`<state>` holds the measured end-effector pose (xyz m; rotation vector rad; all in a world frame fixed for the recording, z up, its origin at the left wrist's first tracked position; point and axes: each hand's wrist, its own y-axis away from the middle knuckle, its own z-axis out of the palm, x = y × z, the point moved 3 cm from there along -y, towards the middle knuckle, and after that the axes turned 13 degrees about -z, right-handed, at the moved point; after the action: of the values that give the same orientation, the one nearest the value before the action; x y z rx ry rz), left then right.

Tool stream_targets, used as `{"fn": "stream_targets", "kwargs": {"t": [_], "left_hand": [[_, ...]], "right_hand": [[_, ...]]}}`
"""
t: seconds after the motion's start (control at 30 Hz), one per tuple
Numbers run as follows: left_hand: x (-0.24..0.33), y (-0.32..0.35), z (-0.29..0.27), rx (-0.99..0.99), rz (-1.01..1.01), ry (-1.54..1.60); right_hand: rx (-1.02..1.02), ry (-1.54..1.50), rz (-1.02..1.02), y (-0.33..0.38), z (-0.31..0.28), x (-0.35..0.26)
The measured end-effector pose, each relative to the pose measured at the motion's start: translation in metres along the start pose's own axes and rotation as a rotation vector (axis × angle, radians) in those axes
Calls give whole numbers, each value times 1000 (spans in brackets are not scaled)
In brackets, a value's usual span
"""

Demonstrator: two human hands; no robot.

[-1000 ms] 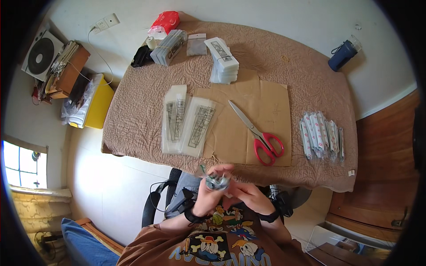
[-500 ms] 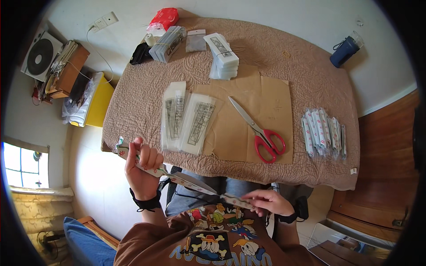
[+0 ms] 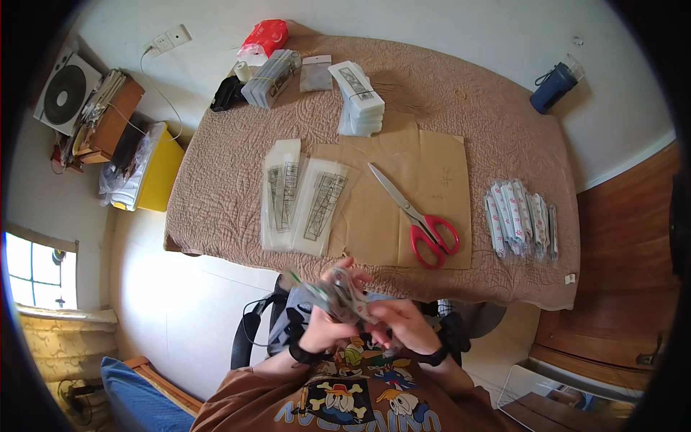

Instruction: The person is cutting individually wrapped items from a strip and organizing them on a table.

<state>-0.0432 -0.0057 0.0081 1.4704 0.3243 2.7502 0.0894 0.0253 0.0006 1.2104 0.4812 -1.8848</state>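
At the far left, off the tabletop, a yellow plastic bin (image 3: 160, 173) stands on the floor just beside the left edge of the brown quilted tabletop (image 3: 230, 144). Near that edge the cloth lies bare; further in, two flat clear plastic packets with dark printed strips (image 3: 302, 196) lie side by side, their lower ends close to the front edge. A sheet of brown kraft paper (image 3: 432, 165) covers the middle, and red-handled steel scissors (image 3: 421, 219) lie slanted on it, handles toward the front edge. At the back sits a stack of white-and-clear packets (image 3: 358, 97). To the right, a row of slim clear sachets (image 3: 520, 225) lies near the front right corner, with bare cloth between it and the paper.

Below the front edge, over the person's lap and clear of the tabletop, both hands meet. The left hand (image 3: 325, 325) rises with its wrist bent, its grip clenched around a small crumpled clear packet with green marks (image 3: 332, 295). The right hand (image 3: 403, 325) comes in from the right, fingers curled, its grip pinching the same packet's lower right end, so the two hands touch.
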Motion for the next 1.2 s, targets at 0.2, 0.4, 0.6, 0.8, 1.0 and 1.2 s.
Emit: {"fn": "stream_targets", "kwargs": {"t": [0.2,0.4,0.6,0.8,1.0,1.2], "left_hand": [[-1,11,-29,27,-156,-289],[137,23,-147,459,511,-764],[277,69,-334,1119,550,-1287],[289,120,-440,1174,424,-1180],[180,77,-303,812,225,-295],[110,28,-102,480,321,279]], "right_hand": [[-12,41,80,-1,3,19],[-537,523,199,46,-50,9],[-417,954,400,103,-108,22],[-87,1439,296,108,-122,32],[-151,232,-170,-8,5,13],[-362,876,-142,-75,59,88]]}}
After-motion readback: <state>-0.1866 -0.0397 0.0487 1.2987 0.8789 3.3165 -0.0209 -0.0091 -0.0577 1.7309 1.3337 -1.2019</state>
